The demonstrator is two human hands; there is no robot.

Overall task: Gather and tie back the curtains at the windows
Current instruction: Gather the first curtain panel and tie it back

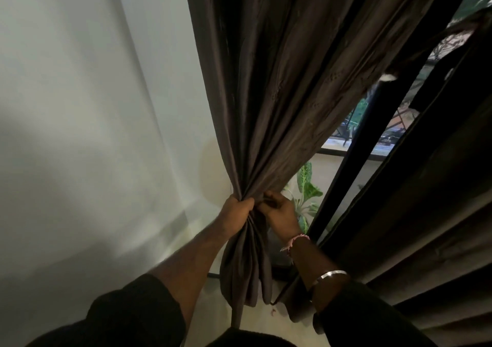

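- white wall (93, 106) fills the left; its near lower part falls into shadow.
- brown curtain (266, 80) hangs centre, top cut off by the frame, pinched to a narrow waist low centre, loose folds spilling below.
- second curtain (426, 213) on the right, dark, cut off at the right edge, detail hard to read.
- window frame (372, 122) shows between them; the outdoor view beyond is blurred.
- potted plant (306, 186) partly hidden behind the cloth and the right hand.
- left hand (235, 212) closed around the gathered waist.
- right hand (279, 213) touches the same bunch; its fingertips are buried in folds, grip cannot be told.
- metal bangle (331, 276) and thread band (298, 240) on right wrist.
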